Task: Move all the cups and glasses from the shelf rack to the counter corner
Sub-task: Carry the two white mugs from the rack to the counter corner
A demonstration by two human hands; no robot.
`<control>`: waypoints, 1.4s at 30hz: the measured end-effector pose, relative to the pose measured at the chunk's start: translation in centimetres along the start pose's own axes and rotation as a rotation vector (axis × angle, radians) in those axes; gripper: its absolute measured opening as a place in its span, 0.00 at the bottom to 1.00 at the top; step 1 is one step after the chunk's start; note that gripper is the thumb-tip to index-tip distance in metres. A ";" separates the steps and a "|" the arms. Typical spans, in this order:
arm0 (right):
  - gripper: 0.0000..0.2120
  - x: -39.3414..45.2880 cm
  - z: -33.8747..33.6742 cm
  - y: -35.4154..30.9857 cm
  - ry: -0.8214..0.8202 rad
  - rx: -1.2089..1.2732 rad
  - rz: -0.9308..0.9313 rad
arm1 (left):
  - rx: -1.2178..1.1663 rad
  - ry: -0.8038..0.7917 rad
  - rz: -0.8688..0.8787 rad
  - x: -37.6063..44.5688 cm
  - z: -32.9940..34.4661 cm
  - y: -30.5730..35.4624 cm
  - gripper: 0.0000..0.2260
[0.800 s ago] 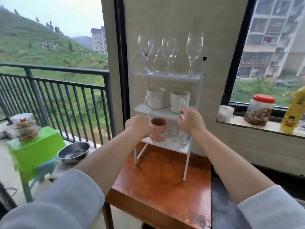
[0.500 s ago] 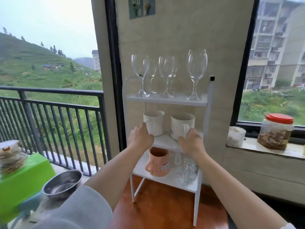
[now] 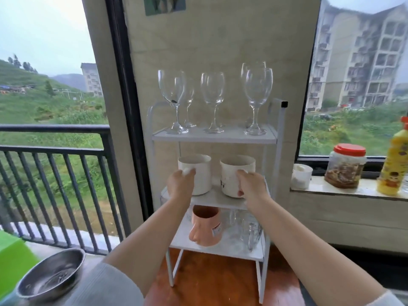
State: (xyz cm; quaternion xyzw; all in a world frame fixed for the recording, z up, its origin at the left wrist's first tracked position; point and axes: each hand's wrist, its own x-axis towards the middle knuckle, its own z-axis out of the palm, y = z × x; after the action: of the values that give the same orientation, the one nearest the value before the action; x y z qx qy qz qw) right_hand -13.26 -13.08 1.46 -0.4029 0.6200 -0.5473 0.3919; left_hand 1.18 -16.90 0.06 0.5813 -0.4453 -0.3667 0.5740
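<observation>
Both hands have risen from the rack's lower tier to the two white mugs on the middle shelf.

The left hand (image 3: 180, 185) curls around the left white mug (image 3: 196, 173), fingers wrapped at its handle side; the right hand (image 3: 251, 186) grips the right white mug (image 3: 236, 175), thumb under its base edge. Both mugs appear to rest on the shelf rack (image 3: 279, 138), so the first lift seems imminent. Above the fingers stand the wine glasses (image 3: 213, 100); below the wrists sit a pink cup (image 3: 205, 228) and clear glass mugs (image 3: 247, 230), all untouched.
</observation>
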 end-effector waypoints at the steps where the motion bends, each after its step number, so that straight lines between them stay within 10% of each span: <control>1: 0.16 -0.4 -0.1 -0.2 0.016 0.002 -0.011 | -0.056 0.026 0.001 -0.6 -0.4 0.1 0.12; 9: 0.17 -8.1 -3.8 -0.6 0.049 0.423 -0.016 | -0.251 0.001 0.100 -8.2 -4.3 0.4 0.13; 18: 0.19 -21.8 -17.1 0.3 0.338 0.331 -0.125 | -0.252 -0.358 0.171 -19.9 0.9 1.1 0.17; 42: 0.18 -65.5 -70.6 12.4 1.492 0.360 -0.094 | -0.395 -1.456 -0.078 -91.6 31.1 6.1 0.13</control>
State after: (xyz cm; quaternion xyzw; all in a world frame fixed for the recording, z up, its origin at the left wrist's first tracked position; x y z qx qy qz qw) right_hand -55.50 74.29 -1.33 0.1174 0.6039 -0.7827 -0.0944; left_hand -59.19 58.81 -3.92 0.0938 -0.6169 -0.7513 0.2149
